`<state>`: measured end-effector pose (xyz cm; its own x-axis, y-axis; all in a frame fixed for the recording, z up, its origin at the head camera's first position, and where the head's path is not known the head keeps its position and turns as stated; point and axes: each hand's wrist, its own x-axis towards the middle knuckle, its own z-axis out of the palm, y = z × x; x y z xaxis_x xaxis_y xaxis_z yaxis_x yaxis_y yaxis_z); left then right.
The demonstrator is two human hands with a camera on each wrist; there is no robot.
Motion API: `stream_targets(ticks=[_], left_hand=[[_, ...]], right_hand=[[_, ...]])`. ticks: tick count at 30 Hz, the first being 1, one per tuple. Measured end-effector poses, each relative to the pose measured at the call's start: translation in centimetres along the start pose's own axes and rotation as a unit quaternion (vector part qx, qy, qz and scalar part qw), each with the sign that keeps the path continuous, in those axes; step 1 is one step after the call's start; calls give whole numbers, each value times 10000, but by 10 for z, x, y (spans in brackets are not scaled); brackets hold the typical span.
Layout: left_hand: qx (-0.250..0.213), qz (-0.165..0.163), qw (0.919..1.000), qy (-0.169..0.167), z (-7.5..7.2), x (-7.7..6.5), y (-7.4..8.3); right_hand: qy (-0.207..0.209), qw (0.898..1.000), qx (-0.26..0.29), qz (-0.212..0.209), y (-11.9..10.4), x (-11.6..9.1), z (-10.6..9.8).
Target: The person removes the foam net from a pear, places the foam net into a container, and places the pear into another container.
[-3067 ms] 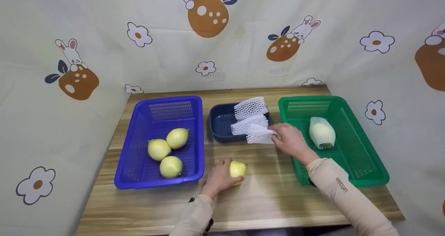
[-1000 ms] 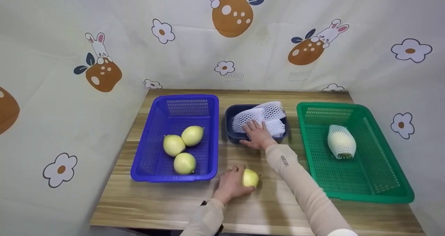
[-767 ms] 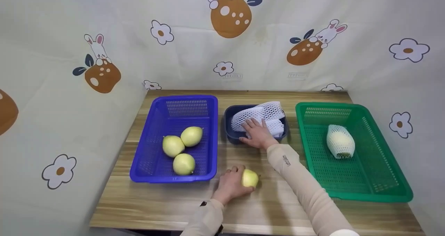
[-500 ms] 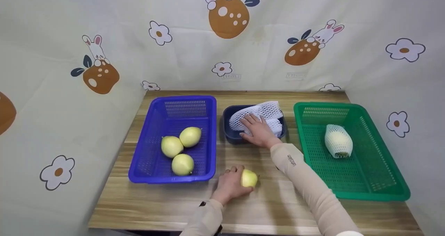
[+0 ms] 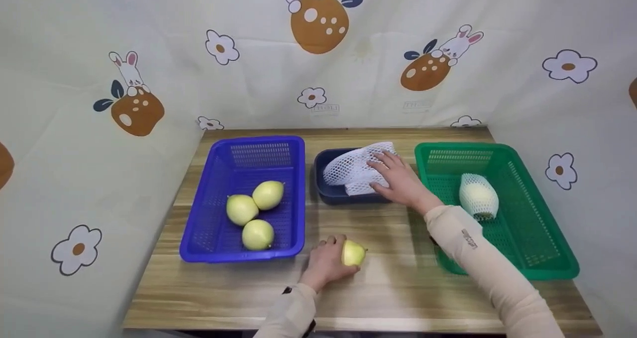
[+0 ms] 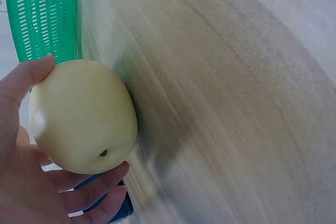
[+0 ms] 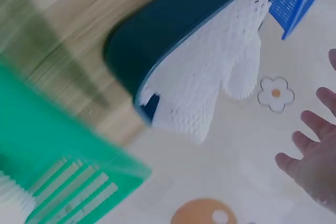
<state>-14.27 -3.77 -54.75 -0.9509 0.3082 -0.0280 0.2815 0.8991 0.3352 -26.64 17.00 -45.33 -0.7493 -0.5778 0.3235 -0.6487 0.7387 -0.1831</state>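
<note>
Left-hand fingers [image 6: 100,186] clasp a round yellow-green pear [image 5: 354,253] (smooth, likely slippery, best cupped mid-belly); right-hand fingers [image 7: 317,124] spread apart.

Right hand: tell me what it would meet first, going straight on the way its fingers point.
Probably the white netting in the dark blue container; in the head view the right hand points across it. The hand's height is unclear, so it might pass above.
</note>
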Motion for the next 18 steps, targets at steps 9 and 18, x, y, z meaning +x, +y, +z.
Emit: stream_targets(ticks=[9,18], left_hand=[[-28,121,9999,-98,-1,-1,0],[-72,154,9998,-100,-8,0,3]], right_hand=[[142,9983,50,560,21,-49,-17],[65,9949,180,993,28,-73,-22]])
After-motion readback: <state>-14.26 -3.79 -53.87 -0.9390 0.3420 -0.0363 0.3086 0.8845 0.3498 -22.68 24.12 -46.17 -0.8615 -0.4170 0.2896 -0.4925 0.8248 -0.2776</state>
